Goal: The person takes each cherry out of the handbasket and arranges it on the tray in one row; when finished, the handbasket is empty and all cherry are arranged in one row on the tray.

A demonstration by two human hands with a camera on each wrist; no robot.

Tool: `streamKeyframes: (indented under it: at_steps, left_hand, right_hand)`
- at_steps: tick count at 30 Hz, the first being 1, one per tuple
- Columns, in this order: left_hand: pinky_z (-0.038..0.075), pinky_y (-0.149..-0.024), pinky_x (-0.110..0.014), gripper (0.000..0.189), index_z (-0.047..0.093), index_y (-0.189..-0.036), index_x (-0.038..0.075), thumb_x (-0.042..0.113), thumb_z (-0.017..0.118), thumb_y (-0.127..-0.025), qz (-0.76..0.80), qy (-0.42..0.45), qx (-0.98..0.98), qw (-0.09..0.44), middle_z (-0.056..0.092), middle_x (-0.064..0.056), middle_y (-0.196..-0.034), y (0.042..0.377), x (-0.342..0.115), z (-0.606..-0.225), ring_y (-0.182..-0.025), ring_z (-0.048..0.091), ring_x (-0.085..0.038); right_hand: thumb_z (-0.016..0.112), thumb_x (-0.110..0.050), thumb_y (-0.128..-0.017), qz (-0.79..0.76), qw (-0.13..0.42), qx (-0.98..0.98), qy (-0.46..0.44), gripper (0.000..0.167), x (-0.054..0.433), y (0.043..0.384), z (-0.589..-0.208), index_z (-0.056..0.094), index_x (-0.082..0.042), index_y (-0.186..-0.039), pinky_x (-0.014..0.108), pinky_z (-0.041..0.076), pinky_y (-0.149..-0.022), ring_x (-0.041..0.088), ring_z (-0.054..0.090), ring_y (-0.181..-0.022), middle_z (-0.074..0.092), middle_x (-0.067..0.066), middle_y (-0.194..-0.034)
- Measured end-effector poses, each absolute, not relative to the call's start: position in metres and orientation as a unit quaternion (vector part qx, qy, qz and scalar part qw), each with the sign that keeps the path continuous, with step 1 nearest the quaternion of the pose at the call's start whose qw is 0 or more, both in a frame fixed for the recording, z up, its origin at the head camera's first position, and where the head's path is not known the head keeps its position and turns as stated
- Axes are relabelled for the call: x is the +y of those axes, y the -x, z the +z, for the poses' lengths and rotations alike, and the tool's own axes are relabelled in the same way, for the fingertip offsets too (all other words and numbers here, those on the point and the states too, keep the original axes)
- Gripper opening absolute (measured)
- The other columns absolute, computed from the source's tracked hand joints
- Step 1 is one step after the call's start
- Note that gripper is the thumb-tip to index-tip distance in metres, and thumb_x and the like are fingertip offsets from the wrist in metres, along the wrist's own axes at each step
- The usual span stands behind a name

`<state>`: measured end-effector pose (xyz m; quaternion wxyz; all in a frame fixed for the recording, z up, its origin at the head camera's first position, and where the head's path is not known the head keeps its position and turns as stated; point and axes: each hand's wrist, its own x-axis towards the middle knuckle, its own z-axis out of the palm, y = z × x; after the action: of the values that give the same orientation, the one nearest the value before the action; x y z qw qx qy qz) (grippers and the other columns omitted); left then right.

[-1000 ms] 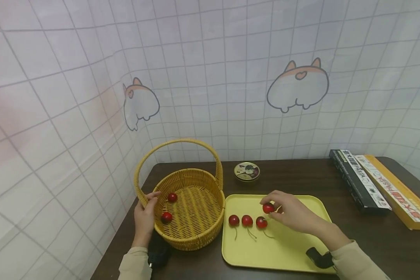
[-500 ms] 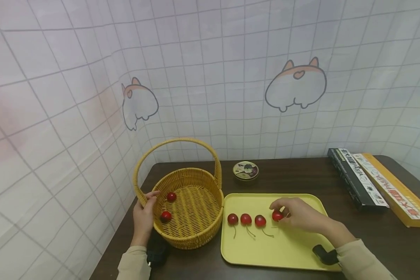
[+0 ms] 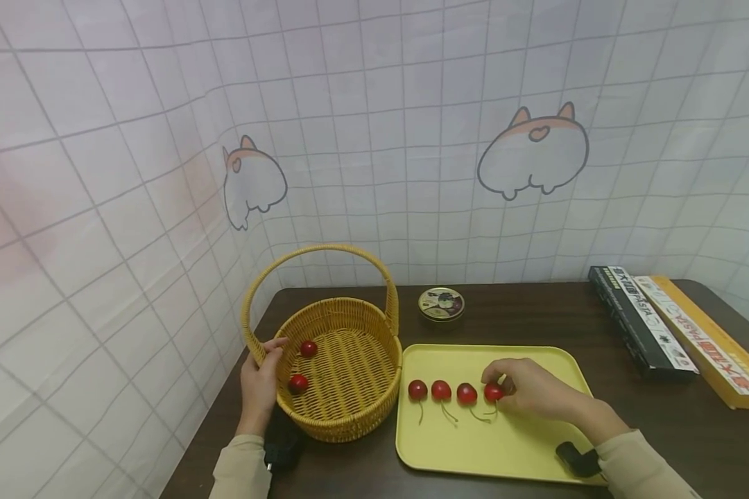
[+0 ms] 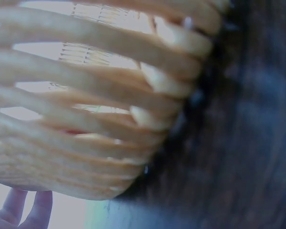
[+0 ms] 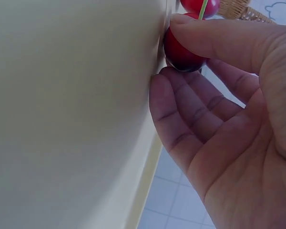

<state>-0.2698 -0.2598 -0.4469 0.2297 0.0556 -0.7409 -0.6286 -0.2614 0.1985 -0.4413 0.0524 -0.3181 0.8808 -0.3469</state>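
My right hand (image 3: 527, 389) pinches a red cherry (image 3: 493, 392) between thumb and fingers, right at the surface of the yellow tray (image 3: 474, 450). In the right wrist view the thumb lies across this cherry (image 5: 183, 50), dark at its underside. To its left three stemmed cherries, the nearest one (image 3: 466, 394) among them, lie in a row on the tray. My left hand (image 3: 259, 384) grips the left rim of the yellow wicker basket (image 3: 337, 431) at the foot of its handle. Inside the basket lie two cherries (image 3: 298, 384). The left wrist view shows the woven wall (image 4: 86, 129) close up, with fingertips below it.
A round tin (image 3: 441, 304) stands behind the tray on the dark table (image 3: 524, 312). At the right lie a black pasta box (image 3: 643, 322) and an orange-and-white one (image 3: 711, 343). A tiled-pattern curtain (image 3: 374, 173) hangs behind the table and along its left.
My right hand has brought its cherry down and to the right, to the right end of the row on the tray. The left hand stays on the basket.
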Motion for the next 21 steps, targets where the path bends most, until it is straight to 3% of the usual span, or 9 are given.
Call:
streamKeyframes:
  at_steps: [6, 13, 21]
  left_hand:
    - [0.033, -0.109, -0.048, 0.025, 0.055, -0.111, -0.007, 0.016, 0.051, -0.101, -0.628, -0.045, -0.740, 0.235, 0.062, -0.020, -0.126, 0.271, -0.261, -0.449, -0.126, 0.050, -0.027]
    - [0.031, -0.111, -0.048, 0.024, 0.055, -0.112, -0.006, 0.016, 0.051, -0.102, -0.635, -0.046, -0.736, 0.228, 0.061, -0.020, -0.128, 0.272, -0.262, -0.450, -0.128, 0.048, -0.027]
    - [0.033, -0.110, -0.047, 0.026, 0.054, -0.112, -0.006, 0.018, 0.051, -0.102, -0.635, -0.048, -0.736, 0.231, 0.062, -0.019, -0.127, 0.271, -0.260, -0.449, -0.126, 0.049, -0.025]
  right_hand:
    - [0.077, 0.000, -0.075, -0.340, 0.048, 0.883, 0.320, 0.038, 0.199, 0.261, -0.443, 0.065, -0.004, -0.112, 0.026, 0.052, -0.069, 0.011, 0.063, -0.082, 0.067, 0.007, -0.107]
    - [0.078, -0.003, -0.076, -0.337, 0.046, 0.884, 0.321, 0.040, 0.199, 0.261, -0.441, 0.065, -0.004, -0.114, 0.027, 0.053, -0.071, 0.011, 0.064, -0.083, 0.067, 0.008, -0.110]
    - [0.076, -0.008, -0.081, -0.320, 0.043, 0.896, 0.306, 0.040, 0.204, 0.255, -0.425, 0.064, -0.007, -0.119, 0.033, 0.054, -0.075, 0.024, 0.065, -0.093, 0.066, 0.009, -0.117]
